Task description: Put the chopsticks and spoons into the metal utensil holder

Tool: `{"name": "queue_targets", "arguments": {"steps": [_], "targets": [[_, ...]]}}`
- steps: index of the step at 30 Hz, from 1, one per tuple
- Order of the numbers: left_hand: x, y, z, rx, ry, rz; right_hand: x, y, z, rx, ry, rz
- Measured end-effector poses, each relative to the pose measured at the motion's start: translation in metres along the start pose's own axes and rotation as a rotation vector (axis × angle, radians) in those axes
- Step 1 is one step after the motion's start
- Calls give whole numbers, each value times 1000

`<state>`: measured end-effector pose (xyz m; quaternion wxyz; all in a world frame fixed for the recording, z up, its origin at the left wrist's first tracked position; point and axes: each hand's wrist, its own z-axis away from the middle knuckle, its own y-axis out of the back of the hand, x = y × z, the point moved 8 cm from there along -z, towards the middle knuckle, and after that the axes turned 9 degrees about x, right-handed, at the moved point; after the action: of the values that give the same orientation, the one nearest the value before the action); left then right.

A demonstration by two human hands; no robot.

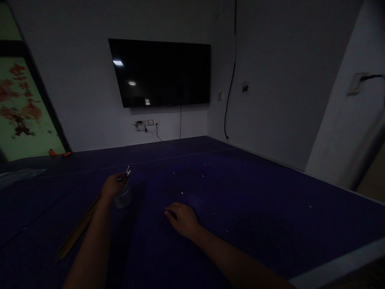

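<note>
My left hand (112, 186) is closed around shiny metal utensils (128, 173) whose ends stick out past the fingers; their exact kind is too dark to make out. Directly below it stands a grey cup (123, 197), partly covered by the hand. A bundle of long thin wooden sticks (78, 229), like chopsticks, lies beside my left forearm, its far end hidden behind the arm. To the right of the cup, my right hand (183, 220) rests on the dark blue tabletop (162, 253). Its fingers are curled together, with nothing visible in them.
Small white scraps (181, 193) are scattered over the table. A clear plastic sheet (22, 176) lies at the left edge, with orange objects (52, 153) behind it. A television (165, 74) hangs on the wall above sockets (147, 123), and a black cable (231, 88) dangles to its right.
</note>
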<state>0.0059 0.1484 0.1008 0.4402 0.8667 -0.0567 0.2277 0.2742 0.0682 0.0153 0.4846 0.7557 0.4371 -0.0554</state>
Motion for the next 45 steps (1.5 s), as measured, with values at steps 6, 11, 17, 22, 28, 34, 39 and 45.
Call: {"name": "queue_targets", "arguments": {"steps": [6, 11, 17, 22, 28, 34, 39, 45], "targets": [[0, 1, 6, 26, 90, -35, -2, 1, 0, -11, 2, 1], [3, 5, 11, 102, 141, -76, -1, -1, -1, -4, 11, 4], [8, -1, 10, 151, 77, -41, -3, -2, -1, 8, 20, 7], [4, -4, 6, 140, 77, 62, -4, -1, 0, 5, 13, 13], [-2, -10, -2, 54, 56, 146, -3, -2, -1, 6, 21, 10], [-5, -20, -9, -52, -7, 170, 0, -4, -1, -6, 15, 21], [3, -16, -7, -57, -48, 64, -1, -2, -1, 8, 19, 12], [6, -15, -5, -72, -78, 0, -2, -3, -1, 3, 30, 24]]}}
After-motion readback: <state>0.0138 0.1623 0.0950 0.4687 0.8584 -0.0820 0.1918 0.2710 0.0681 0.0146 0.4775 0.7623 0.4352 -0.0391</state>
